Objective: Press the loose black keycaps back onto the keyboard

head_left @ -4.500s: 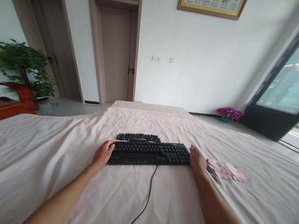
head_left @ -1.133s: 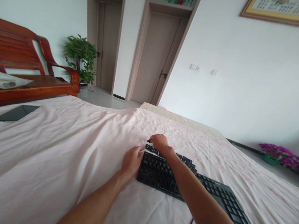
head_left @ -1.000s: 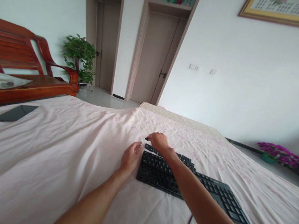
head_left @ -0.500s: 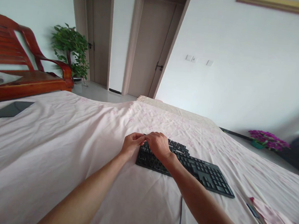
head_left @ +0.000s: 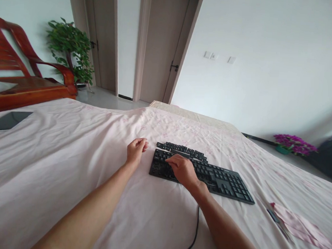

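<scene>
A black keyboard (head_left: pixel 221 179) lies on the pink bedsheet (head_left: pixel 52 162). A row of loose black keycaps (head_left: pixel 181 150) sits just behind its left half. My right hand (head_left: pixel 182 169) rests palm down on the keyboard's left keys, its fingertips hidden against them. My left hand (head_left: pixel 135 150) hovers just off the keyboard's left end, fingers loosely curled, with nothing visible in it.
The keyboard's cable (head_left: pixel 194 232) runs toward me. A folded pink cloth (head_left: pixel 301 228) with a dark tool (head_left: pixel 273 215) lies at the right. A dark tablet (head_left: pixel 7 120) lies far left, near a wooden bench (head_left: pixel 29 90) and a potted plant (head_left: pixel 69 49).
My right hand came back from the keycap row's left end, met my left hand, then settled onto the keyboard's left keys. My left hand drew away to the left. The view swung right.
</scene>
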Action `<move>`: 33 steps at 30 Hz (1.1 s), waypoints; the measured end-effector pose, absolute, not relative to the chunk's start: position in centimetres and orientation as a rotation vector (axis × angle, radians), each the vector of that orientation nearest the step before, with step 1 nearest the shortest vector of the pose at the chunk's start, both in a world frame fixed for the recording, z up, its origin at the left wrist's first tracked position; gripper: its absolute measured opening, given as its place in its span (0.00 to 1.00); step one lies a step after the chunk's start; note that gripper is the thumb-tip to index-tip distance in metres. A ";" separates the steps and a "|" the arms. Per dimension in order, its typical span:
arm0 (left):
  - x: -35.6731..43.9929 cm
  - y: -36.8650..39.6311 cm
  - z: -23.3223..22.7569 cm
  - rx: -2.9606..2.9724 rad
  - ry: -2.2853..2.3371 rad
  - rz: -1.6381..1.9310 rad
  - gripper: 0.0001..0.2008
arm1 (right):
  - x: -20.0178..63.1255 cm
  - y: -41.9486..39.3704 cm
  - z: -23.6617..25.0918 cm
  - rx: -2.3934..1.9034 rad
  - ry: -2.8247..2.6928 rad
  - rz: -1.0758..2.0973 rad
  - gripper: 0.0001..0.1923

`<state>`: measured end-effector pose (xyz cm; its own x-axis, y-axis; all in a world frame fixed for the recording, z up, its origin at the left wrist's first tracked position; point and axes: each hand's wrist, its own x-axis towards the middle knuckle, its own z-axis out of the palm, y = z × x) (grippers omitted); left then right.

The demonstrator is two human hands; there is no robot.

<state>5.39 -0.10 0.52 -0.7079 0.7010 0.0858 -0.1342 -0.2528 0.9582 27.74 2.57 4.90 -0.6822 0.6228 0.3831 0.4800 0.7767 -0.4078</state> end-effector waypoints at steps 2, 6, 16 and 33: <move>5.6 -0.1 0.4 0.732 1.472 1.988 0.19 | 28.4 2.2 4.8 -0.780 -2.555 0.378 0.14; 6.2 -0.5 0.6 0.838 1.483 1.946 0.18 | 28.7 1.5 4.8 -0.764 -2.652 0.310 0.14; 10.3 -2.1 3.0 1.262 1.233 1.639 0.16 | 29.1 2.2 3.4 -0.954 -2.275 0.498 0.10; 12.1 -2.7 4.0 1.207 1.221 1.614 0.13 | 27.7 0.6 3.5 -0.895 -1.464 1.498 0.18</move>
<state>12.09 -2.73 3.95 -0.2594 0.9372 0.2330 -0.0312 -0.2492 0.9679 27.71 0.55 3.50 -0.3950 0.9165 0.0626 -0.0839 0.0318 -0.9960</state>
